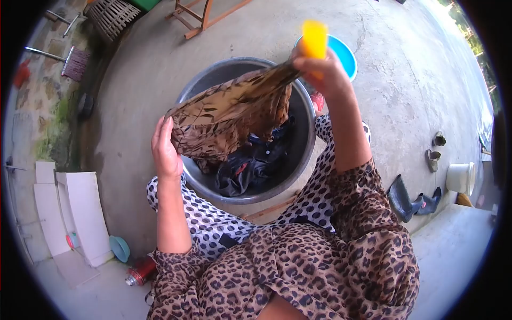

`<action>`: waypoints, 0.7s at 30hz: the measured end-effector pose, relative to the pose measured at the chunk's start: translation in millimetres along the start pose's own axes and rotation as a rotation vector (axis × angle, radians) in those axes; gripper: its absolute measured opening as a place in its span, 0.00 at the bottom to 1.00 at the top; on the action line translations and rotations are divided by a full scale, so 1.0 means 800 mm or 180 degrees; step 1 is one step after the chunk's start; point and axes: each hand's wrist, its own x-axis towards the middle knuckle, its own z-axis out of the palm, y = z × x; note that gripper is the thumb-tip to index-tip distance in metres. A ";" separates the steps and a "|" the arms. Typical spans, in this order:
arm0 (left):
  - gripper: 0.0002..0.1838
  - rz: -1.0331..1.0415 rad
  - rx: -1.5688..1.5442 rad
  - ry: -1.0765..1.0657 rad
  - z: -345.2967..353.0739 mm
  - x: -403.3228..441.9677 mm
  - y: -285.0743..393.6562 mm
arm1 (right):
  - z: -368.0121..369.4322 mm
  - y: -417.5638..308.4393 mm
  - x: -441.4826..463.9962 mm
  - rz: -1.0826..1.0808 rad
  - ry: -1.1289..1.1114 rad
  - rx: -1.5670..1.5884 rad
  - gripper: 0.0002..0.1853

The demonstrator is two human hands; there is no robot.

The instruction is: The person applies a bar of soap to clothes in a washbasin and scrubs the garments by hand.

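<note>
A brown patterned cloth is stretched between my two hands over a large grey basin. My left hand grips its left end near the basin's rim. At the upper right, my right hand is closed round a yellow object, blurred by motion, and the cloth's other end is gathered at the same fingers. Dark wet-looking clothes lie in the basin beneath the cloth. Behind my right hand is a bright blue basin, partly hidden.
A wooden frame stands beyond the basin. Boots, small shoes and a white bucket are on the right. At left are a mop, white panels, a teal bowl and a red flask.
</note>
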 end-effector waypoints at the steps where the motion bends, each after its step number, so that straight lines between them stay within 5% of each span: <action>1: 0.18 -0.0328 -0.0431 -0.0268 0.013 -0.009 0.012 | 0.001 -0.005 -0.001 -0.0189 0.0126 0.0177 0.12; 5: 0.22 -0.0870 -0.0559 -0.0791 0.048 -0.050 0.018 | 0.021 -0.012 -0.005 -0.0395 0.0827 0.0774 0.11; 7: 0.25 -0.1260 -0.0829 -0.0524 0.037 -0.050 -0.018 | 0.005 0.018 0.007 -0.0016 0.0998 0.0381 0.14; 13: 0.28 -0.2760 -0.1100 0.0586 -0.085 -0.093 -0.219 | -0.018 0.183 0.018 0.0411 0.0815 -0.2663 0.29; 19: 0.21 -0.2617 0.0102 0.1477 -0.130 -0.107 -0.292 | 0.042 0.319 -0.037 0.1509 0.0215 -0.2628 0.52; 21: 0.20 -0.2514 0.0668 0.1623 -0.153 -0.108 -0.313 | 0.072 0.337 -0.069 0.1582 0.0121 -0.2861 0.46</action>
